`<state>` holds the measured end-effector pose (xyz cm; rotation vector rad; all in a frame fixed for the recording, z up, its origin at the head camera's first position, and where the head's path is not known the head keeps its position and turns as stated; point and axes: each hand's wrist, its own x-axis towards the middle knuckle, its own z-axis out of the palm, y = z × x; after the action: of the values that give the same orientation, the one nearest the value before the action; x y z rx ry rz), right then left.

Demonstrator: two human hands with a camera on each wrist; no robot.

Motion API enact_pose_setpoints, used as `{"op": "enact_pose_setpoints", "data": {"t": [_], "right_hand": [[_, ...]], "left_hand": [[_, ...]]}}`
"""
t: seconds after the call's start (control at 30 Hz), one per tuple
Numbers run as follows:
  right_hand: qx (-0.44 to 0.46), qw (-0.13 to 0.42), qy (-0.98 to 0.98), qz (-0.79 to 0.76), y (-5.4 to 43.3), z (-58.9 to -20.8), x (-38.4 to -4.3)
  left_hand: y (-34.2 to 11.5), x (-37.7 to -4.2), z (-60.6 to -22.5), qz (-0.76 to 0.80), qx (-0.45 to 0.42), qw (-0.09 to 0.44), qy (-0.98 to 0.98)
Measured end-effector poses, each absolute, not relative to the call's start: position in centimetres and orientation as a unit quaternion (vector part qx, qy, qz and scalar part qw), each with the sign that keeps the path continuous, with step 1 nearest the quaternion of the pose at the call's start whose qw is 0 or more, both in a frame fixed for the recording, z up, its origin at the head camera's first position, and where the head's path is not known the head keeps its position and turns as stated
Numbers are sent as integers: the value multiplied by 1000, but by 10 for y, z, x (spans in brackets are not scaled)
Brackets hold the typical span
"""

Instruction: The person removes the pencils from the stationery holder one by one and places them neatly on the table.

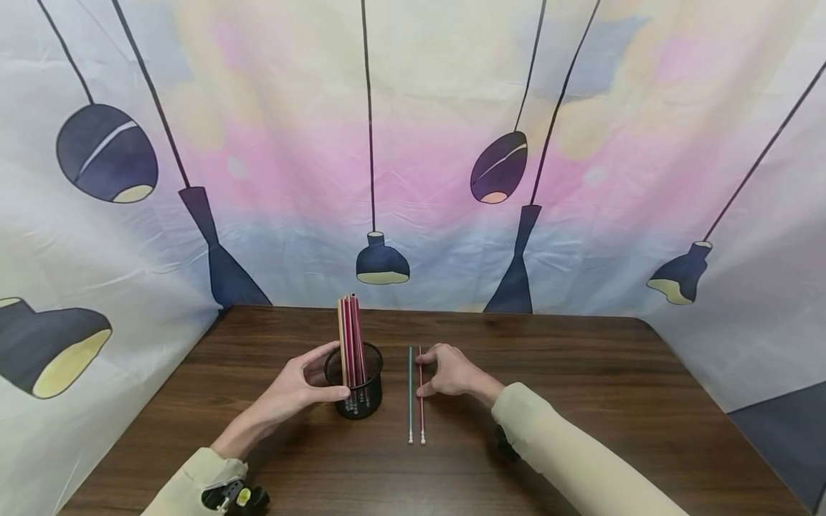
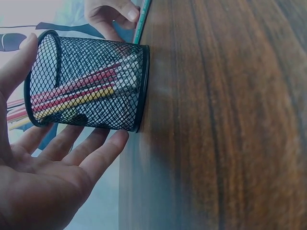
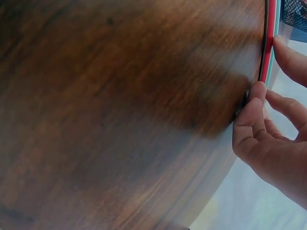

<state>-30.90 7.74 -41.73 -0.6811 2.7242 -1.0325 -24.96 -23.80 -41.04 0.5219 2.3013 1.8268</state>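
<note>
A black mesh pencil cup (image 1: 359, 401) stands on the table, holding several red and yellow pencils (image 1: 350, 337) that lean together. My left hand (image 1: 290, 390) grips the cup from the left, thumb at its front and fingers round its far side; the left wrist view shows those fingers along the mesh wall (image 2: 91, 62). Right of the cup, a teal pencil (image 1: 410, 394) and a red pencil (image 1: 422, 416) lie side by side, pale eraser ends nearest me. My right hand (image 1: 452, 369) holds the red pencil against the table, thumb and fingertips at separate spots along it.
The dark wood-grain table (image 1: 581, 401) reaches back to a fabric backdrop (image 1: 439, 107) printed with hanging lamps. A dark device (image 1: 235, 496) is strapped at the left cuff. Pale sleeves (image 1: 555, 437) cover both forearms.
</note>
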Motion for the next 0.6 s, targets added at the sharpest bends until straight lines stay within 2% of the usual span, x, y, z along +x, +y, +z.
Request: {"op": "enact_pose_setpoints", "data": {"t": [0.6], "right_hand": [[-236, 62, 907, -344, 79, -415, -307]], "left_hand": [[-237, -248, -410, 612, 171, 80, 768]]}}
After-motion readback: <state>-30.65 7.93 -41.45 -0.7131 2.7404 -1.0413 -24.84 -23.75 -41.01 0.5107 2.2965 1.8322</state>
